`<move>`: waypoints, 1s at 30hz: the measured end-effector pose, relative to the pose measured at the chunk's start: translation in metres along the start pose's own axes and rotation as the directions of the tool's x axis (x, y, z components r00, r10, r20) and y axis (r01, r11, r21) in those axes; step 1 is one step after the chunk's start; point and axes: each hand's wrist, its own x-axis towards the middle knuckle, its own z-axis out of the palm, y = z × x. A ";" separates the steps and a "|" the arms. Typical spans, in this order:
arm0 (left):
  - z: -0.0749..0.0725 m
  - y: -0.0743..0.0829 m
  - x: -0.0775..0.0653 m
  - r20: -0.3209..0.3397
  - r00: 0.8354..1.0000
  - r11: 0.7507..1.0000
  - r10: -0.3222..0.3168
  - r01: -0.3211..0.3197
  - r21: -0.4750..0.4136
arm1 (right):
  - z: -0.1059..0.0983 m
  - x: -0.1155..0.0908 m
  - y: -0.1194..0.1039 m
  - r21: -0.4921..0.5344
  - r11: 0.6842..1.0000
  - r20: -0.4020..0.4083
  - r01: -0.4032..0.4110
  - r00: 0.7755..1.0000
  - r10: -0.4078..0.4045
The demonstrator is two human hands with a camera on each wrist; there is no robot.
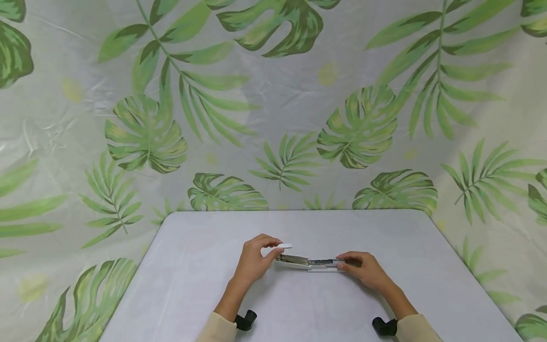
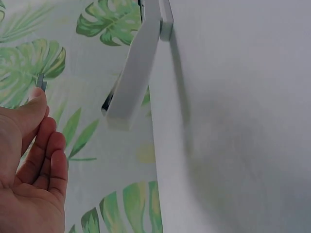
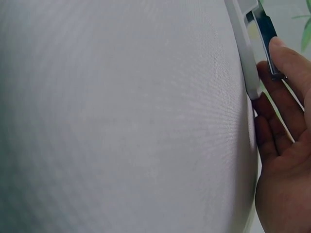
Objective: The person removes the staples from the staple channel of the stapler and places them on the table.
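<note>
Stapler: I see a white, hinged stapler with bare metal inner parts (image 1: 295, 265) spread out over the pale, round-cornered table (image 1: 192, 285), mid-scene between the hands. Left half tilts up off the surface; right half lies lower, with the slim grey metal channel (image 1: 326, 262) above the narrow white base (image 1: 325, 270).

Left hand: (image 1: 255, 259) thumb and fingertips pinch a short, thin silver-grey strip (image 1: 287, 245), likely staples, just beyond the stapler's raised left end. From the left wrist view, strip and stapler are apart.

Right hand: (image 1: 365, 268) thumb and index finger grip the channel's right end; remaining fingers curl by the base.

Stapler handling: light and stiff, I judge; the hinge would let either half swing. Best held by the channel's right end, base steadied beneath. Bare metal probably slick.

Strip handling: nearly weightless, rigid, apt to snap if bent. I'd pinch the end of it, no harder than needed.

Backdrop: leaf-printed pale sheet (image 1: 273, 95) on the far side.
</note>
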 end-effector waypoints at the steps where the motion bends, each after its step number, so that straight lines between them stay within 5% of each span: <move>1: -0.002 -0.001 0.000 -0.003 1.000 1.000 -0.003 0.003 0.002 | 0.000 0.000 0.000 -0.004 1.000 -0.001 0.001 1.000 -0.001; 23: -0.035 -0.035 -0.017 -0.037 0.993 0.993 -0.117 0.116 -0.009 | 0.002 0.000 0.004 -0.010 1.000 -0.001 0.011 1.000 -0.011; 30: -0.037 -0.047 -0.021 -0.048 0.994 0.995 -0.099 0.101 0.026 | 0.001 0.000 0.002 -0.011 1.000 -0.004 0.012 1.000 -0.013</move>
